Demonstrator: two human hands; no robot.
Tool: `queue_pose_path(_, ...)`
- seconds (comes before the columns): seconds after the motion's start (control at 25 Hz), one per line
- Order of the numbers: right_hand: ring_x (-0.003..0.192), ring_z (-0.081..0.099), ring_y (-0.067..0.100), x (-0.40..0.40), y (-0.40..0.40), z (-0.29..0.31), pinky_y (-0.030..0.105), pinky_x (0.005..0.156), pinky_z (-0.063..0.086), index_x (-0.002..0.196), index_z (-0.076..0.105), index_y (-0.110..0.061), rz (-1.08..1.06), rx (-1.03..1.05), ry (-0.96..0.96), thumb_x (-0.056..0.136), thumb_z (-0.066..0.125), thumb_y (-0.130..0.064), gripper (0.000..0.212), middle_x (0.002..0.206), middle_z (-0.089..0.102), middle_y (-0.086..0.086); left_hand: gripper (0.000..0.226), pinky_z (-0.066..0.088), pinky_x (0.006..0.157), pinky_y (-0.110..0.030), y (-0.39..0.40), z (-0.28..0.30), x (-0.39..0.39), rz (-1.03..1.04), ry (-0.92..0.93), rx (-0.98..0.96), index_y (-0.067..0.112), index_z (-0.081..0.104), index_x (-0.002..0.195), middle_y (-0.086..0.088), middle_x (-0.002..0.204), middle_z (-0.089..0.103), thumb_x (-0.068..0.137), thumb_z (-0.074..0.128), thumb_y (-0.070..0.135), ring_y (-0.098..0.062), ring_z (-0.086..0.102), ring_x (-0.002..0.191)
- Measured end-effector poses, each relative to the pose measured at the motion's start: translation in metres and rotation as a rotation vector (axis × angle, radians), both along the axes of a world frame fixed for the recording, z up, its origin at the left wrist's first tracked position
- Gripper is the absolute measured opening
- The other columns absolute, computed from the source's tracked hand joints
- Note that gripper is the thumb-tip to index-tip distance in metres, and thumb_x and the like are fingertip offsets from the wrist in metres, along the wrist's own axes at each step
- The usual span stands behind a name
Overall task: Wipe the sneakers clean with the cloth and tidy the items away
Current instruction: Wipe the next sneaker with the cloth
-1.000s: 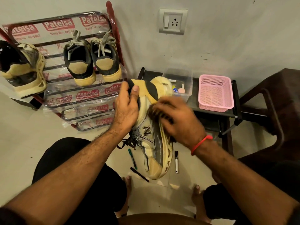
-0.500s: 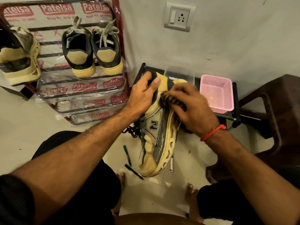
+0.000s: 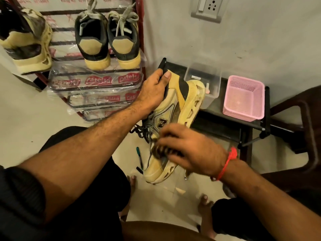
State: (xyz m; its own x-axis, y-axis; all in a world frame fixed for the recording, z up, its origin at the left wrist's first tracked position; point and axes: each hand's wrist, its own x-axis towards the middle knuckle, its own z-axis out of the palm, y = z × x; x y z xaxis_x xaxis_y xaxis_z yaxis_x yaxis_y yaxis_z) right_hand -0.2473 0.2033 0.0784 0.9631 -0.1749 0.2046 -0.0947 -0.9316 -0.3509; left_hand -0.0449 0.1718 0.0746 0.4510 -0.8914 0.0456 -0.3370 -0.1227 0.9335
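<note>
With our left hand (image 3: 152, 91) gripping the heel of the sneaker (image 3: 172, 122) and our right hand (image 3: 189, 152) pinching the cloth (image 3: 160, 150) against its toe, hard rubbing could twist the shoe from our fingers.

The left hand (image 3: 154, 89) grips the heel collar of a yellow sneaker (image 3: 175, 119), holding it tilted, toe down, above the floor. The right hand (image 3: 189, 152) presses a dark striped cloth (image 3: 161, 151) against the shoe's forefoot; motion blur makes the cloth hard to read, so it may be a brush. Two pens (image 3: 139, 157) lie on the floor beneath. Behind, a pair of dark sneakers (image 3: 107, 37) sits on a red shoe rack (image 3: 139, 32). A pink basket (image 3: 244, 98) and clear box (image 3: 208, 80) stand on a low black table (image 3: 217, 108).
</note>
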Motion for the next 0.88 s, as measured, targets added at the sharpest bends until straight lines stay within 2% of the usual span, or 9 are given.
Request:
queue_pose_path(0.04,0.116,0.055,0.023,-0.003,0.008,-0.004,0.033,0.089,0.057,0.121,0.064,-0.012,0.105,-0.02,0.048,0.09,0.049,-0.037,0.042,0.127,0.056,0.011,0.031,0.043,0.073,-0.035,0.0,0.0,0.001,-0.02,-0.007,0.01,0.009,0.055,0.095,0.005,0.08,0.053,0.107,0.044,0.035,-0.012,0.05,0.076)
queue_pose_path(0.08,0.115,0.057,0.024,-0.007,0.004,-0.002,0.034,0.088,0.058,0.121,0.064,-0.012,0.113,-0.02,0.068,0.089,0.048,-0.037,0.043,0.127,0.056,0.012,0.034,0.044,0.075,-0.038,0.0,-0.002,0.001,-0.042,-0.011,0.016,0.005,0.055,0.097,0.002,0.082,0.053,0.107,0.044,0.036,-0.014,0.051,0.078)
queue_pose_path(0.2,0.112,0.057,0.027,-0.012,-0.043,0.014,0.044,0.087,0.058,0.121,0.064,-0.009,-0.241,0.021,-0.038,0.089,0.055,-0.031,0.04,0.125,0.056,0.014,0.033,0.043,0.073,-0.036,0.003,-0.001,0.002,-0.079,-0.023,0.023,0.008,0.053,0.093,-0.001,0.083,0.051,0.107,0.043,0.036,-0.014,0.049,0.078)
queue_pose_path(0.24,0.111,0.057,0.027,-0.012,-0.047,0.016,0.044,0.087,0.058,0.12,0.065,-0.008,-0.272,0.028,-0.046,0.088,0.058,-0.029,0.039,0.123,0.056,0.014,0.031,0.041,0.071,-0.034,0.004,0.001,0.002,-0.079,-0.018,0.029,0.012,0.051,0.09,0.0,0.081,0.049,0.108,0.042,0.036,-0.013,0.048,0.076)
queue_pose_path(0.4,0.106,0.059,0.021,-0.009,-0.001,-0.001,0.034,0.083,0.059,0.118,0.066,-0.011,0.079,0.006,0.069,0.089,0.052,-0.036,0.041,0.123,0.055,0.01,0.031,0.038,0.068,-0.03,0.008,0.001,0.01,-0.07,-0.007,0.051,0.021,0.046,0.081,0.005,0.078,0.046,0.108,0.041,0.037,-0.009,0.044,0.072)
queue_pose_path(0.56,0.108,0.057,0.022,-0.005,-0.025,0.01,0.038,0.081,0.06,0.119,0.066,-0.009,-0.15,0.005,0.014,0.09,0.05,-0.038,0.044,0.122,0.055,0.012,0.03,0.039,0.07,-0.031,0.008,0.002,0.015,-0.025,0.013,0.077,0.018,0.05,0.085,-0.001,0.083,0.049,0.108,0.041,0.036,-0.012,0.047,0.077)
queue_pose_path(0.68,0.106,0.059,0.023,0.001,0.01,0.0,0.032,0.081,0.059,0.117,0.066,-0.011,0.103,-0.025,0.067,0.089,0.049,-0.038,0.043,0.121,0.057,0.012,0.033,0.038,0.07,-0.032,0.008,0.002,0.015,-0.003,0.022,0.106,0.021,0.047,0.079,0.003,0.078,0.048,0.108,0.042,0.037,-0.01,0.045,0.072)
queue_pose_path(0.72,0.107,0.06,0.024,0.001,0.013,0.0,0.032,0.08,0.059,0.117,0.066,-0.011,0.128,-0.028,0.096,0.089,0.048,-0.039,0.043,0.121,0.057,0.012,0.033,0.038,0.071,-0.033,0.008,0.001,0.014,-0.009,0.022,0.124,0.021,0.047,0.079,0.004,0.077,0.048,0.108,0.043,0.037,-0.011,0.045,0.072)
queue_pose_path(0.88,0.109,0.057,0.026,-0.003,-0.027,0.012,0.041,0.082,0.06,0.119,0.065,-0.008,-0.197,-0.012,0.021,0.09,0.051,-0.037,0.044,0.123,0.055,0.014,0.034,0.038,0.073,-0.034,0.008,0.003,0.012,0.009,0.057,0.117,0.023,0.047,0.077,0.003,0.077,0.048,0.107,0.044,0.038,-0.013,0.046,0.073)
